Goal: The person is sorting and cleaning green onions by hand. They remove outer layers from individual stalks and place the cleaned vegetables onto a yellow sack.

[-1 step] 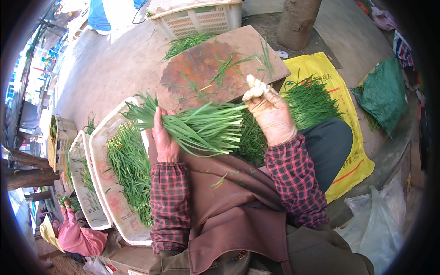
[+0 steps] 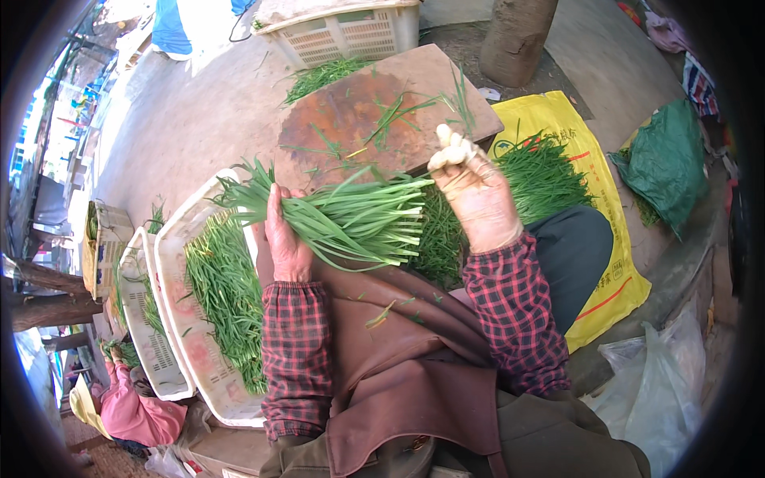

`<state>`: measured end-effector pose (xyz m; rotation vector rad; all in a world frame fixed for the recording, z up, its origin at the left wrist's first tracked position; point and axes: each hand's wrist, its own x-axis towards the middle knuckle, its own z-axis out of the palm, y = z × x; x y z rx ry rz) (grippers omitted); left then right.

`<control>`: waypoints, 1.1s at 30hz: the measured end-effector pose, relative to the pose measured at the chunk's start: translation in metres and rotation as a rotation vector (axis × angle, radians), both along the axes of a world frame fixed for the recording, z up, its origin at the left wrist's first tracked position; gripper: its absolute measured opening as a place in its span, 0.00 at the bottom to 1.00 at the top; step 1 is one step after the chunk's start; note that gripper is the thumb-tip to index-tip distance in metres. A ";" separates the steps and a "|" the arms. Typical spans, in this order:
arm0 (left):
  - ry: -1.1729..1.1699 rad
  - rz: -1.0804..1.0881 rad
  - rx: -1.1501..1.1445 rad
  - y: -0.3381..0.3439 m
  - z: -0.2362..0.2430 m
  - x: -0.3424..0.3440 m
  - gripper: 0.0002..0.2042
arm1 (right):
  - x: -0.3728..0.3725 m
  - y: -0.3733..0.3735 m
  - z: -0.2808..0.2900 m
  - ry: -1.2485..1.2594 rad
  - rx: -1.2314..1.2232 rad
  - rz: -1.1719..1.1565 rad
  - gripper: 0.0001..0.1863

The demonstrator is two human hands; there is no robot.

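Note:
My left hand (image 2: 285, 239) is closed around a loose bunch of garlic chives (image 2: 358, 219), held level above my brown apron (image 2: 398, 319). The leafy tips point left and the pale cut ends fan out to the right. Just beyond those ends, my right hand (image 2: 476, 195) is raised with its palm toward me. White covers wrap its fingertips, and the fingers are bent and bunched together; whether anything thin is between them I cannot make out. More chives (image 2: 438, 239) lie behind the bunch, partly hidden, and a pile of chives (image 2: 546, 179) rests on a yellow sack (image 2: 613, 247) at the right.
A stained board (image 2: 351, 111) with loose leaves stands ahead. White crates (image 2: 171, 255) with chives are at my left, another crate (image 2: 343, 36) at the back. A tree trunk (image 2: 518, 40), a green bag (image 2: 665, 159) and clear plastic bags (image 2: 653, 390) lie right. A person in pink (image 2: 143, 406) sits lower left.
My right hand has shifted slightly to the right, away from the cut ends, and its fingers have turned a little. A few leaves on top of the bunch have lifted; my left hand stays put.

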<state>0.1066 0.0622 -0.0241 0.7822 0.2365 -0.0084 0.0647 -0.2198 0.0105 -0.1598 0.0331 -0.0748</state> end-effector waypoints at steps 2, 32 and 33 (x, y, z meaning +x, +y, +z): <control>0.037 0.040 -0.028 -0.005 0.006 0.004 0.09 | 0.000 -0.033 0.007 -0.217 -0.004 -0.042 0.12; 0.037 0.115 0.031 0.007 -0.011 0.001 0.08 | -0.033 0.060 -0.055 0.164 -0.771 0.319 0.14; 0.064 0.154 -0.015 0.013 -0.013 0.006 0.09 | -0.033 0.056 -0.052 0.174 -0.671 0.350 0.12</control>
